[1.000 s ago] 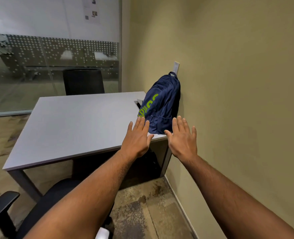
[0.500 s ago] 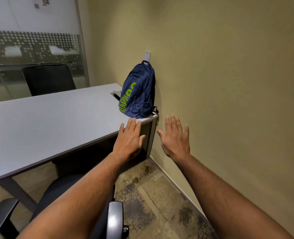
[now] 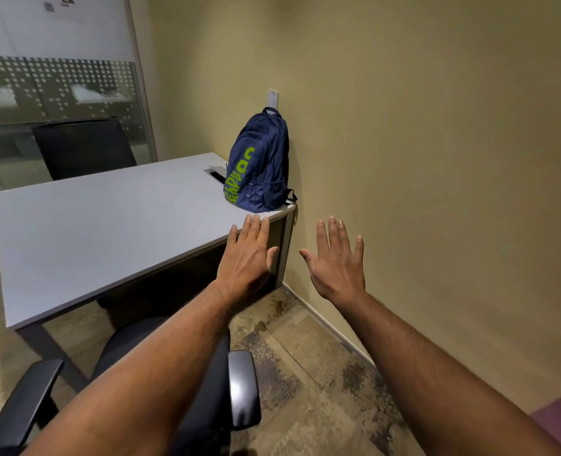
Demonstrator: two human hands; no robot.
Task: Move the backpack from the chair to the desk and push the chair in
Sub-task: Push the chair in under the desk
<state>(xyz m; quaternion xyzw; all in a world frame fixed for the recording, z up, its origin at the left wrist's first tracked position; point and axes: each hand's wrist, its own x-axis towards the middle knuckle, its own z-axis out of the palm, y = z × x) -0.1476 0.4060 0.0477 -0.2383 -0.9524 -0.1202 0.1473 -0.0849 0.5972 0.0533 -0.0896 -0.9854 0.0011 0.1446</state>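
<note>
Backpack (image 3: 259, 166) upright at desk (image 3: 108, 218) corner edge.

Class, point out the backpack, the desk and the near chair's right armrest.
backpack (image 3: 260, 166), head view, on its front panel.
desk (image 3: 108, 225), head view, on the bare top.
right armrest (image 3: 243, 388), head view, on its pad.
</note>
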